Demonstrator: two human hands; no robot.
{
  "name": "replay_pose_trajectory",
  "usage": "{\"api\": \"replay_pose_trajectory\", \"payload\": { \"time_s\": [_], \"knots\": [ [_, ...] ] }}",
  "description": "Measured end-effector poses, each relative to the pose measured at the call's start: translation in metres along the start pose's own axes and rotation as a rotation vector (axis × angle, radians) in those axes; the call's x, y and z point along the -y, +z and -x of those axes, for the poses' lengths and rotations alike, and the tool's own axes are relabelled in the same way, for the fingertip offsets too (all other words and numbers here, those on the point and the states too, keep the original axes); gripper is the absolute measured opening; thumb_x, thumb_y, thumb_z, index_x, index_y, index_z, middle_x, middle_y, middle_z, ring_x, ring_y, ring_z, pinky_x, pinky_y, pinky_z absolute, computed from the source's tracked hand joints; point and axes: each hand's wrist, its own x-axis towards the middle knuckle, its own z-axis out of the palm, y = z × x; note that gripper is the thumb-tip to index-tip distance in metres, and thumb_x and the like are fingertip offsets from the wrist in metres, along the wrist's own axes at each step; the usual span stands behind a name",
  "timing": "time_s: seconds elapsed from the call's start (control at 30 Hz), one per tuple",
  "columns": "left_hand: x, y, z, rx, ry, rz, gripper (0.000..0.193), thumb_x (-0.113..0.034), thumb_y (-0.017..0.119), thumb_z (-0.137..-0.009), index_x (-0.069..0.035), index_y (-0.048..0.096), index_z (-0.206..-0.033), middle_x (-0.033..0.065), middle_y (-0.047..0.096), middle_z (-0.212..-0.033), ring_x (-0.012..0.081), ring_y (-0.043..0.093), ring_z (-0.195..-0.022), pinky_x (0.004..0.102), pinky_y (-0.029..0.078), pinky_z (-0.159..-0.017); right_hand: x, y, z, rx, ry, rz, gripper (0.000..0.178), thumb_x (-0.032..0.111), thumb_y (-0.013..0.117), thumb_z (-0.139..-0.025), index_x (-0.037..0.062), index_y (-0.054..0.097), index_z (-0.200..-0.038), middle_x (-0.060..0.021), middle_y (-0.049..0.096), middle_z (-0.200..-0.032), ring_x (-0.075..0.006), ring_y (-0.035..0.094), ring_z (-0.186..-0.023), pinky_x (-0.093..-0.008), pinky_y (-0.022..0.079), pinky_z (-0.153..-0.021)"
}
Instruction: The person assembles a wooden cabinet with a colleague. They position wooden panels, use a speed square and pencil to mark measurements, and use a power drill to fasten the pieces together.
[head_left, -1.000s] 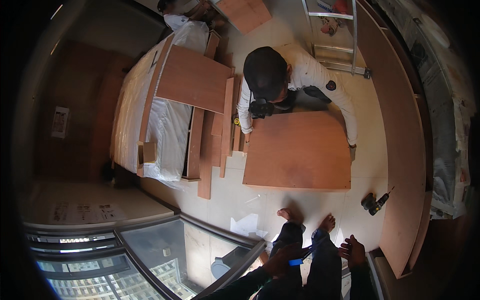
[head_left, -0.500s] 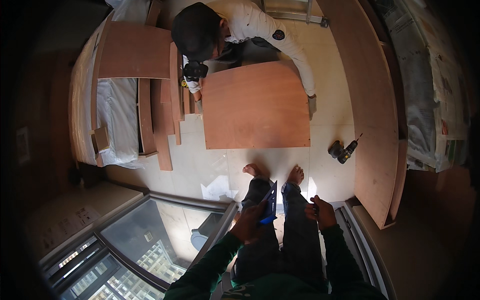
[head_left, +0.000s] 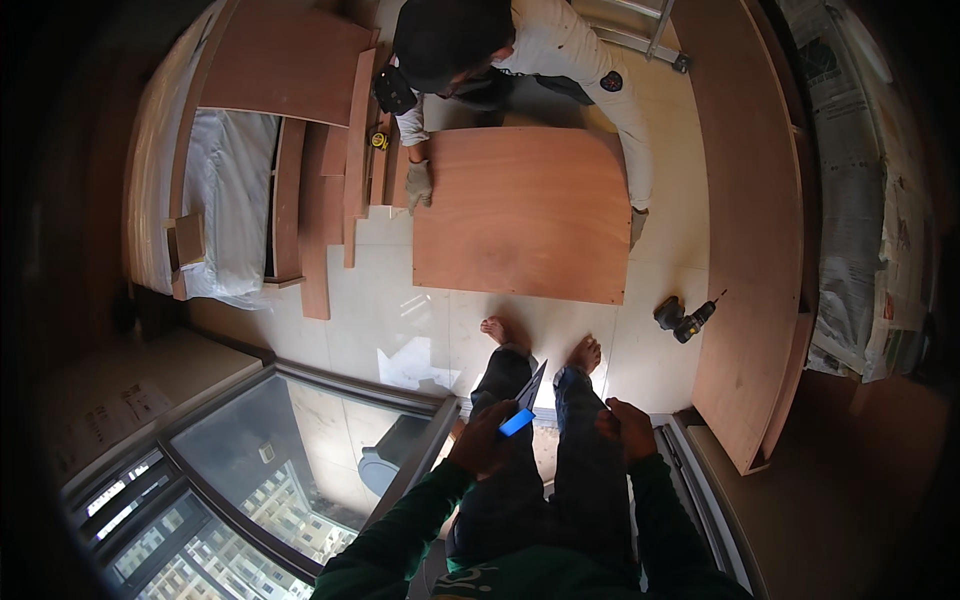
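A blue marker [head_left: 517, 421] is gripped in the left hand [head_left: 482, 440] at lower centre; the right hand [head_left: 625, 430] is rested clenched on the thigh. The board [head_left: 522, 212] above is steadied by a co-worker [head_left: 520, 50], unmarked so far. Since 1 earlier frame, the view is shifted downward.

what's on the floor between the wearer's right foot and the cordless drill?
Head view: only bare pale floor tile between the right foot and the cordless drill; nothing lies there.
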Motion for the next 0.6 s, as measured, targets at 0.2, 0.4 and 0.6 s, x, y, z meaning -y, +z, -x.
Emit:
{"api": "replay_pose_trajectory", "payload": {
  "time_s": [0.2, 0.4, 0.6],
  "knots": [
    [0.024, -0.027, -0.009, -0.031, 0.020, -0.018, 0.056, -0.012, 0.069, -0.085, -0.005, 0.055, -0.139, 0.0220, 0.063, -0.135, 0.0409, 0.061, -0.125, 0.0456, 0.051, -0.103, 0.001, 0.037, -0.005, -0.043, -0.003, 0.087, 0.029, 0.027, 0.068, -0.100, 0.0022, 0.066, -0.115, -0.0056, 0.067, -0.093, -0.0164, 0.066, -0.080, -0.0310, 0.055, -0.073],
    [0.049, -0.060, -0.021, -0.005, -0.117, 0.002, 0.051, -0.016, 0.070, -0.085, -0.008, 0.059, -0.134, 0.0227, 0.069, -0.119, 0.0408, 0.067, -0.113, 0.0464, 0.055, -0.093, -0.011, 0.056, -0.023, -0.001, -0.068, 0.237, 0.030, 0.025, 0.068, -0.100, 0.0036, 0.067, -0.122, -0.0064, 0.070, -0.096, -0.0180, 0.068, -0.085, -0.0328, 0.057, -0.077],
    [0.090, -0.096, -0.033, -0.094, -0.180, 0.008, 0.041, -0.025, 0.072, -0.087, -0.012, 0.065, -0.125, 0.0207, 0.073, -0.099, 0.0421, 0.071, -0.097, 0.0473, 0.058, -0.083, 0.008, 0.111, -0.023, 0.077, -0.112, 0.290, 0.030, 0.031, 0.066, -0.104, 0.0012, 0.069, -0.098, 0.0000, 0.063, -0.083, -0.0084, 0.059, -0.074, -0.0255, 0.049, -0.067]
  ]
}}
